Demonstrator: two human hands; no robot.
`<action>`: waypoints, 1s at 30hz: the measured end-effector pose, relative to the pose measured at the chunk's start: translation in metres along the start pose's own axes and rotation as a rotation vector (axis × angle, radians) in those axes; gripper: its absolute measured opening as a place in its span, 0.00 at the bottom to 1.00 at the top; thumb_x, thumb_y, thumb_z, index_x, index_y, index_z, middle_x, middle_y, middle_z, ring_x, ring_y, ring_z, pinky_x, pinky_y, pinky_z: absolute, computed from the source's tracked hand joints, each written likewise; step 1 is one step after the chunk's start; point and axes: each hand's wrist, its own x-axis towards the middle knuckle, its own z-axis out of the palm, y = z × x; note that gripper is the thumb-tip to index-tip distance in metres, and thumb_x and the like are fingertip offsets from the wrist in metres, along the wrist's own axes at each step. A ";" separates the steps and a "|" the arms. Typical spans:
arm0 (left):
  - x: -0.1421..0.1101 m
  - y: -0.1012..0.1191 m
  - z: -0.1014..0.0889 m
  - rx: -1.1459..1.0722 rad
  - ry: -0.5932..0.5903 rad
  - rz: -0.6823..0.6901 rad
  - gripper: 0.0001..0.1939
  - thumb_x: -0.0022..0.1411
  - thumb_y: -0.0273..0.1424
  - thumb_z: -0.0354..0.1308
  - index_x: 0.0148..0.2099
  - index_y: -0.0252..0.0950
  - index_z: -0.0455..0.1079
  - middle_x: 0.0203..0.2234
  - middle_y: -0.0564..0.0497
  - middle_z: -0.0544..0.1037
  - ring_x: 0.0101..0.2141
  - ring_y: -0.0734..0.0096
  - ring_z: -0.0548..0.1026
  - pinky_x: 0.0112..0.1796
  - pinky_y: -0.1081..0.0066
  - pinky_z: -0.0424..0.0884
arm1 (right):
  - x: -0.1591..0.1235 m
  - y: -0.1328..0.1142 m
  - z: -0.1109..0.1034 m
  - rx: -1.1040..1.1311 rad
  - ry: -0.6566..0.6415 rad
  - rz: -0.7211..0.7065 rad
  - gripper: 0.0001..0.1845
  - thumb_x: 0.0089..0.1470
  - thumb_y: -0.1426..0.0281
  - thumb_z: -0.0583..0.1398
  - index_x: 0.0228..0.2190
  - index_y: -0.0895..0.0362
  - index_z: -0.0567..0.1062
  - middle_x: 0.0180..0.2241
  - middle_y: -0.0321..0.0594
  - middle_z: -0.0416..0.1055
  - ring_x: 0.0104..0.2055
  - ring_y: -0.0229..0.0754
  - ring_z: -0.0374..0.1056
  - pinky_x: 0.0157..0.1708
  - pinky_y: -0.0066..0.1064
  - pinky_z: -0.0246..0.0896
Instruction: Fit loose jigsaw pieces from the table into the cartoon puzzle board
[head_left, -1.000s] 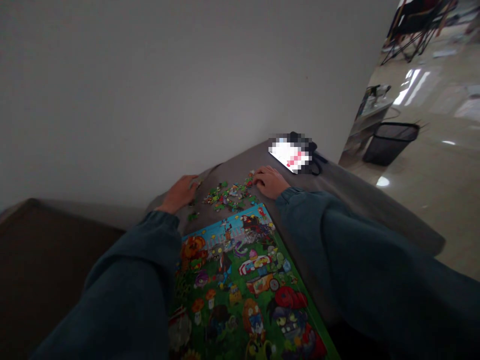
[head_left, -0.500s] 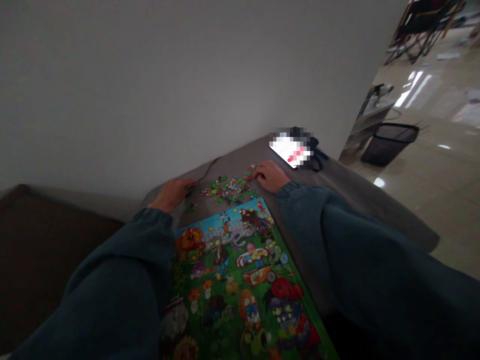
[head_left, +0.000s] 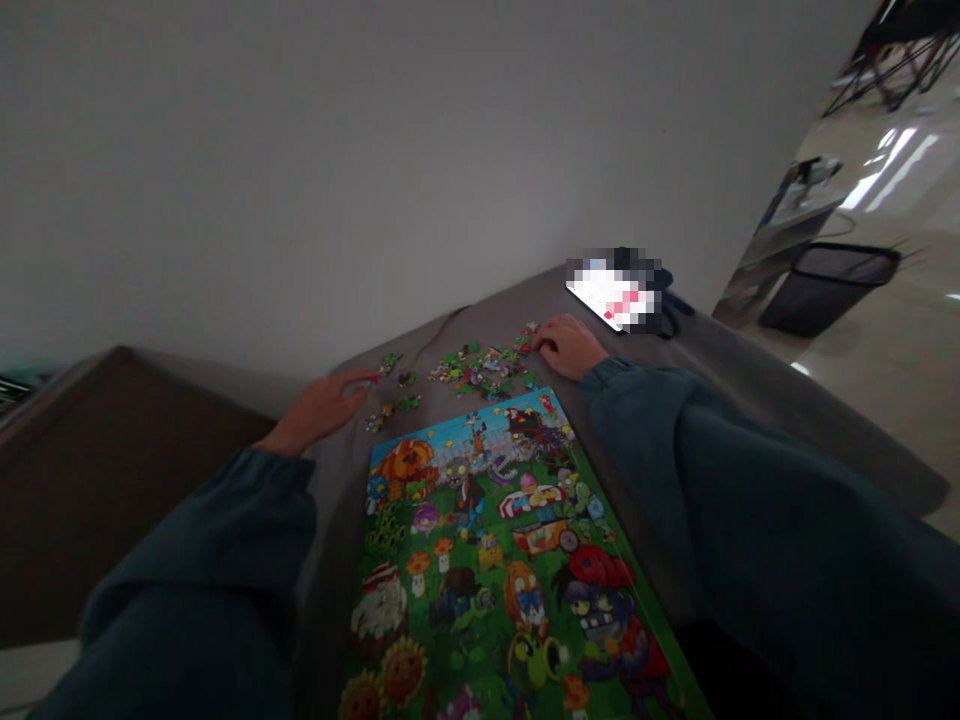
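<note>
Since the last view your left hand (head_left: 319,408) has drawn back from the loose jigsaw pieces (head_left: 480,368), fingers spread and holding nothing, while your right hand (head_left: 570,347) stays curled at their far end, any pinch hidden. The pieces lie on a grey cloth-covered surface (head_left: 420,345), just above the printed puzzle board (head_left: 480,560). Take single pieces by their edges. Beyond sits a pixelated phone (head_left: 611,298); the board's near edge is cut off
</note>
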 end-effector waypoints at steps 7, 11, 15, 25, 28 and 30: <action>0.070 -0.003 0.045 -0.053 -0.041 0.041 0.33 0.68 0.38 0.38 0.69 0.28 0.55 0.70 0.41 0.54 0.69 0.61 0.50 0.67 0.60 0.49 | 0.001 0.006 0.005 -0.030 0.019 -0.009 0.15 0.52 0.80 0.56 0.34 0.55 0.81 0.40 0.43 0.76 0.47 0.48 0.67 0.52 0.43 0.60; 0.071 -0.002 0.067 -0.107 -0.100 0.079 0.34 0.68 0.37 0.35 0.69 0.24 0.54 0.69 0.38 0.54 0.69 0.61 0.52 0.67 0.61 0.50 | 0.002 0.008 0.005 -0.023 0.019 -0.016 0.15 0.52 0.80 0.55 0.34 0.58 0.81 0.39 0.44 0.76 0.46 0.47 0.66 0.53 0.41 0.59; 0.051 -0.012 0.065 -0.141 -0.102 0.102 0.31 0.68 0.37 0.37 0.68 0.30 0.59 0.68 0.43 0.60 0.67 0.64 0.58 0.66 0.63 0.53 | 0.003 0.008 0.005 -0.008 0.012 -0.018 0.14 0.52 0.81 0.55 0.33 0.60 0.81 0.39 0.45 0.76 0.45 0.45 0.66 0.54 0.40 0.58; -0.001 -0.026 0.045 -0.219 -0.030 0.030 0.25 0.62 0.40 0.50 0.58 0.37 0.72 0.53 0.46 0.78 0.49 0.57 0.77 0.52 0.60 0.74 | 0.004 0.011 0.006 -0.007 0.013 -0.044 0.13 0.52 0.79 0.55 0.31 0.56 0.80 0.38 0.44 0.76 0.44 0.49 0.68 0.52 0.43 0.59; 0.016 -0.028 0.035 -0.227 0.017 -0.028 0.30 0.60 0.39 0.52 0.63 0.35 0.67 0.53 0.45 0.77 0.44 0.60 0.78 0.47 0.64 0.75 | 0.004 0.012 0.006 0.005 0.015 -0.054 0.13 0.51 0.78 0.56 0.31 0.57 0.80 0.38 0.45 0.77 0.44 0.50 0.68 0.53 0.44 0.59; 0.038 -0.025 0.033 -0.214 0.062 -0.069 0.29 0.59 0.37 0.52 0.62 0.33 0.67 0.52 0.43 0.76 0.46 0.60 0.76 0.51 0.64 0.72 | 0.004 0.013 0.007 0.006 0.021 -0.044 0.14 0.51 0.78 0.55 0.31 0.56 0.80 0.38 0.45 0.77 0.44 0.50 0.68 0.53 0.44 0.59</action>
